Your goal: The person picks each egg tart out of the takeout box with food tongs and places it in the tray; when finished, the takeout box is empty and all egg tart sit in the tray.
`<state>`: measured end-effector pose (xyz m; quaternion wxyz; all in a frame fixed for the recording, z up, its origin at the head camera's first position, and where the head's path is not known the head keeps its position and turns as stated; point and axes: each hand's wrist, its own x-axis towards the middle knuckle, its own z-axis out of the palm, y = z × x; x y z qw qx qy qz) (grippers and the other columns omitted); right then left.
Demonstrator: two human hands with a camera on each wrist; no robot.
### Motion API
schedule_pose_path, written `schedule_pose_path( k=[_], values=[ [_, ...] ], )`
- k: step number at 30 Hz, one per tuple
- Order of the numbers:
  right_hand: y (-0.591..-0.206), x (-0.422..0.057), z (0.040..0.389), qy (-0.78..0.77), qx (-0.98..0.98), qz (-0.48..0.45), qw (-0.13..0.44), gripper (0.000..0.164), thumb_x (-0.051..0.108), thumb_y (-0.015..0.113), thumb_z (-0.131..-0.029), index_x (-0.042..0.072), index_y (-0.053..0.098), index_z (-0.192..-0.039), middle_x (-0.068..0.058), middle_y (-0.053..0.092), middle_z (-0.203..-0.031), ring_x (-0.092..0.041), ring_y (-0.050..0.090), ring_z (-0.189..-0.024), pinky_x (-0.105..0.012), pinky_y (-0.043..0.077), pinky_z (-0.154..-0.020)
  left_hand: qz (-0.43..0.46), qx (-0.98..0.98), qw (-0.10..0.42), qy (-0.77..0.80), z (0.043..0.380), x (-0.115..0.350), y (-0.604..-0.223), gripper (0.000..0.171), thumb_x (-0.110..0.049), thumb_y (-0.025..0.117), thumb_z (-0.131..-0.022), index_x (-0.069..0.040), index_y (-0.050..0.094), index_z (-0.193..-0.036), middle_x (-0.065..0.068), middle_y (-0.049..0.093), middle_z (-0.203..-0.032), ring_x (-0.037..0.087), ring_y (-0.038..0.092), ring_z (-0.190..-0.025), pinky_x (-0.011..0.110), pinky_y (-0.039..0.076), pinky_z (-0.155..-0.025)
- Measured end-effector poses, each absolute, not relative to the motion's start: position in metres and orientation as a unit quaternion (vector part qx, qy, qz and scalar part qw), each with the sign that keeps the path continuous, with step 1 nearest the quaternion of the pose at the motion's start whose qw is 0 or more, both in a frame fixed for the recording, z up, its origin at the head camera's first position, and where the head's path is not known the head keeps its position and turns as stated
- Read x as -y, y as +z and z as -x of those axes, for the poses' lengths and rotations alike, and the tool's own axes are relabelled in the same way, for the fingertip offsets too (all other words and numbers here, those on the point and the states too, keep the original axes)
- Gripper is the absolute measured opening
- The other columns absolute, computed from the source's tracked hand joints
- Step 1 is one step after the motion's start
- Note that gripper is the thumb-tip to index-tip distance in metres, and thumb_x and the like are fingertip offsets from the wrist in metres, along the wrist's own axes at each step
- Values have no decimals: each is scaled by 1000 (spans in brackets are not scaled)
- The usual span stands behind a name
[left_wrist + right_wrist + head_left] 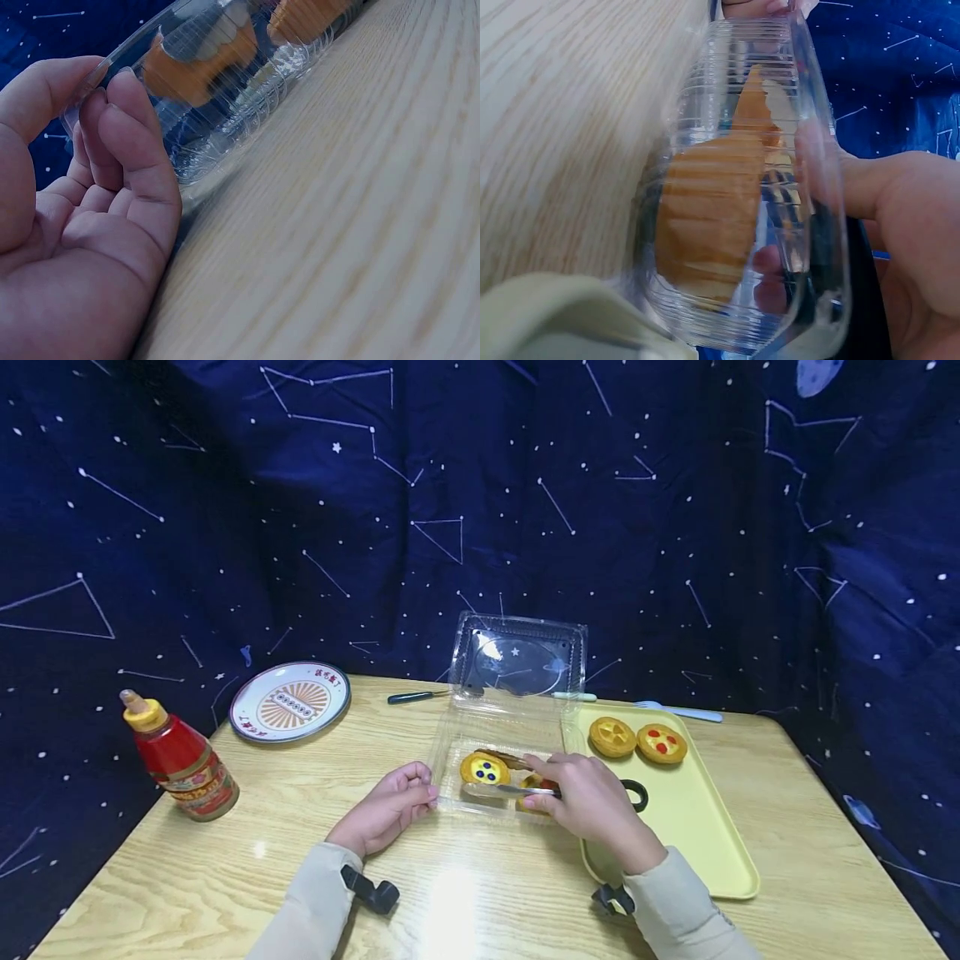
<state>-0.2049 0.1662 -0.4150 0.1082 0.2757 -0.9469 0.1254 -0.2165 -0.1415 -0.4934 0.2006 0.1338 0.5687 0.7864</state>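
Observation:
My right hand (592, 797) grips a pair of metal food tongs (491, 791) with black handles, over the clear plastic clamshell box (442, 777). Between the tong tips is an egg tart with blue dots (484, 769), inside the box. Whether the tips press on it, I cannot tell. A second tart (705, 217) lies in the box, partly hidden under my right hand in the head view. My left hand (393, 806) pinches the box's left rim between thumb and fingers, as the left wrist view also shows (112, 172). The box's lid (517, 656) stands raised at the back.
A yellow tray (697, 835) at right bears a plain-topped tart (612, 737) and a red-dotted tart (662, 744). A blue fork (686, 712) and a dark-handled utensil (412, 697) lie behind. A plate (337, 697) and a red sauce bottle (187, 764) stand at left.

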Motion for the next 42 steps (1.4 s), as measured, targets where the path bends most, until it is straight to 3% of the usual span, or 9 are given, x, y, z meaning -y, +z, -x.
schedule_pose_path(
  k=[5,23,37,42],
  values=[
    [-408,-170,200,128,947,-272,117,59,44,78,-82,18,64,-133,-6,70,-115,-27,66,-101,-47,52,-85,-143,-567,199,787,217,142,-493,13,-2,56,-95,-9,46,-98,-2,55,-85,14,56,-84,26,49,-77],
    [-391,-206,171,162,933,-259,193,65,37,83,-77,19,62,-135,-6,71,-110,-29,67,-100,-51,51,-83,-142,-570,199,785,214,145,-495,12,0,54,-96,-8,46,-98,-1,55,-85,13,56,-82,24,49,-75],
    [-381,-268,160,127,929,-248,244,67,34,85,-73,17,63,-134,-11,71,-110,-35,68,-91,-54,52,-73,-144,-566,202,786,215,143,-493,11,-1,54,-96,-8,45,-99,0,55,-86,14,57,-83,24,49,-75],
    [-380,-286,155,106,931,-237,258,68,34,87,-71,17,63,-133,-3,71,-94,-23,65,-74,-46,51,-63,-147,-567,201,785,216,144,-493,12,-3,55,-96,-7,45,-100,-1,55,-86,14,57,-84,24,49,-75]
  ],
)
